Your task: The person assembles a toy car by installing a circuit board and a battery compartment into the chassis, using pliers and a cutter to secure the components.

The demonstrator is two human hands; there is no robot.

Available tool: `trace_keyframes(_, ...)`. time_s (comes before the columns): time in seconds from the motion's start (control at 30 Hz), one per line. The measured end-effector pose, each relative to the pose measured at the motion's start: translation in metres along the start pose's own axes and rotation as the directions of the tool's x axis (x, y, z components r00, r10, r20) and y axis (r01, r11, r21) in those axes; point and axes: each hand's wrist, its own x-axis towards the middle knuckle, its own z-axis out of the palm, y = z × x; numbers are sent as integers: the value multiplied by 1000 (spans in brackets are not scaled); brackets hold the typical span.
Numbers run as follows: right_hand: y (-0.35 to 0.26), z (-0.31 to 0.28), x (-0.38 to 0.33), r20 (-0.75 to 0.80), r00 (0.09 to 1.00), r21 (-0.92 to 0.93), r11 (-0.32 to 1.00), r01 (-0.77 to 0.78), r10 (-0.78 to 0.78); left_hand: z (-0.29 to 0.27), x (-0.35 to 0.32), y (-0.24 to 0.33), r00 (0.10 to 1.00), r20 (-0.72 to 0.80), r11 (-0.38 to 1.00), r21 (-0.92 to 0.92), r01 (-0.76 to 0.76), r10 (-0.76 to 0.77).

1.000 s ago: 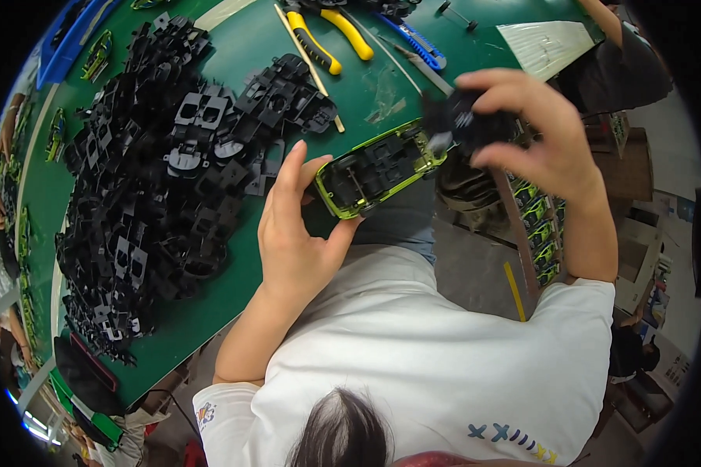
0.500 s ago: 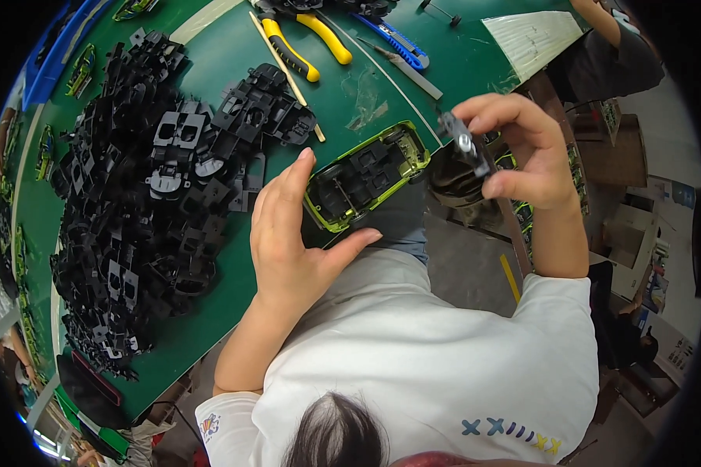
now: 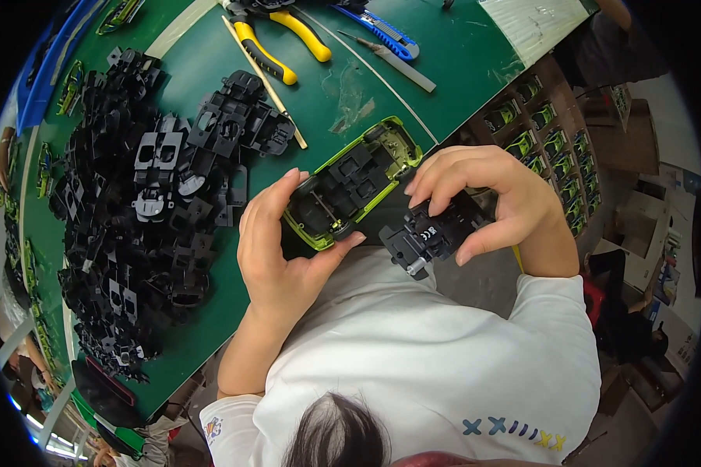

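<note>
My left hand [image 3: 276, 245] grips a lime-green toy car body [image 3: 356, 183] by its left end, thumb on the near side and fingers on the far side. The shell lies underside up, so its black interior and an axle with wheels show. To the right of it, my right hand [image 3: 494, 202] pinches a black plastic chassis plate [image 3: 432, 237] between thumb and fingers. A small silver cylinder sits at the plate's lower edge. The plate is close beside the car body; whether they touch cannot be told.
A big heap of black plastic chassis parts [image 3: 117, 233] covers the left of the green table [image 3: 327, 93]. Farther back lie yellow-handled pliers [image 3: 269, 54], a wooden stick [image 3: 265, 82], a blue utility knife [image 3: 385, 35] and a thin blade tool [image 3: 397, 66]. A compartmented box [image 3: 549, 128] of green car bodies stands right.
My right hand has moved down and left, bringing the chassis plate nearer the car body and turning its broad face into view. The left hand and body have shifted slightly left.
</note>
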Motion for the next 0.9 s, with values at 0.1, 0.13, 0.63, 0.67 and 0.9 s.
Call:
trace_keyframes(0.1, 0, 1, 3, -7, 1000, -12, 1000, 19, -19, 1, 0, -1, 1000, 4, 1000, -7, -16, 16)
trace_keyframes(0.13, 0, 1, 2, -12, 1000, -11, 1000, 19, -19, 1, -1, -1, 1000, 2, 1000, 10, -15, 15)
trace_keyframes(0.63, -16, -34, 13, -378, 920, -471, 877, -92, -106, -4, -1, -4, 998, 33, 998, -37, 49, -48)
trace_keyframes(0.67, -16, -33, 19, -376, 920, -469, 879, -88, -108, -4, -1, -5, 998, 29, 997, -43, 58, -57)
trace_keyframes(0.9, -19, 2, 48, -158, 977, -566, 824, 28, -141, -7, 3, 1, 999, 35, 999, 15, 32, -33)
